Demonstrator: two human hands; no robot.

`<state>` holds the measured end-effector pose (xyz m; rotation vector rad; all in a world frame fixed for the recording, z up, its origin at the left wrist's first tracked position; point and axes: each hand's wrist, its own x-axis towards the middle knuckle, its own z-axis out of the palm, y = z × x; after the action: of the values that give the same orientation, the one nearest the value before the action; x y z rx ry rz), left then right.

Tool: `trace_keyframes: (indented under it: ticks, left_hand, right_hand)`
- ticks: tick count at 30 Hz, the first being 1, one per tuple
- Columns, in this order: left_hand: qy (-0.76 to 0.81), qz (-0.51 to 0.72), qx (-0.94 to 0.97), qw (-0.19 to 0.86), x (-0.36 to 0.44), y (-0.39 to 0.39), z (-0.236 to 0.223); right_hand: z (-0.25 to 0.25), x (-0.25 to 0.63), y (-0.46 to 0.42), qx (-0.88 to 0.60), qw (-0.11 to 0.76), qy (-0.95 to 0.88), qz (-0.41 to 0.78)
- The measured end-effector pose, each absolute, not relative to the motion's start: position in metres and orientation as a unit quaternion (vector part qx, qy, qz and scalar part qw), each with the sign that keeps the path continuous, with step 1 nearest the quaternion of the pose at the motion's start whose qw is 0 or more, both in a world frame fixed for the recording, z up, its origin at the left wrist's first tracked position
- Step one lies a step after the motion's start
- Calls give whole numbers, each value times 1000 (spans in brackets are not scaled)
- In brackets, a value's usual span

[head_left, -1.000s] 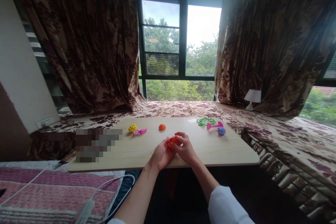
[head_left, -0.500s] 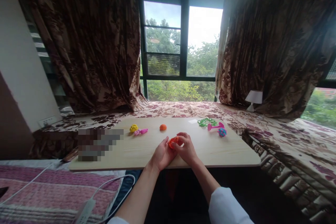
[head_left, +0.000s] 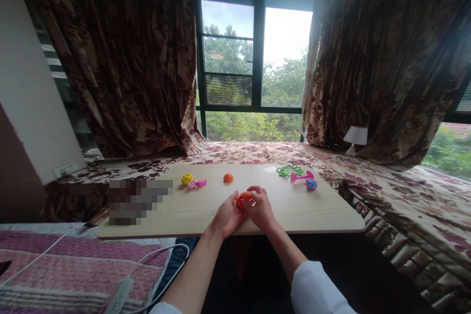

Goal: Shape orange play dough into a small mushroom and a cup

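Over the front of the table, my left hand (head_left: 228,217) cradles a small orange-red, rounded piece (head_left: 242,199) with its fingers curled round it. My right hand (head_left: 261,210) pinches the same piece from the right, thumb and fingers at its upper side. The fingers cover much of the piece, so I cannot make out its kind. Straight ahead on the table lies an orange dome-shaped object (head_left: 228,177), flat side down, apart from both hands.
On the pale wooden table (head_left: 198,211), a yellow bumpy ball (head_left: 187,179) and a pink wrapped-candy-shaped toy (head_left: 197,184) lie left. At right are green string loops (head_left: 290,171), a pink dumbbell-shaped toy (head_left: 302,177) and a blue knobbly ball (head_left: 311,184). A power strip (head_left: 120,295) lies lower left.
The orange-red piece has turned slightly between my fingers, and my right fingers have shifted a little on it. The objects on the table have stayed put.
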<state>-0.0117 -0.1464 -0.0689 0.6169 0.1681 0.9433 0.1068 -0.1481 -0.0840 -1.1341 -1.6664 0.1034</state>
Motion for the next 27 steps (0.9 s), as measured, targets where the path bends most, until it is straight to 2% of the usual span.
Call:
trace_keyframes:
  ticks: [4, 14, 27]
  left_hand:
    - [89, 455, 288, 838, -12, -146, -71]
    - [103, 468, 263, 837, -17, -136, -81]
    - [67, 497, 289, 816, -13, -143, -74]
  right_hand:
    - [-82, 106, -149, -476, 533, -698, 44]
    - [-79, 111, -151, -407, 581, -691, 141]
    - [-82, 108, -147, -440, 591, -669, 96]
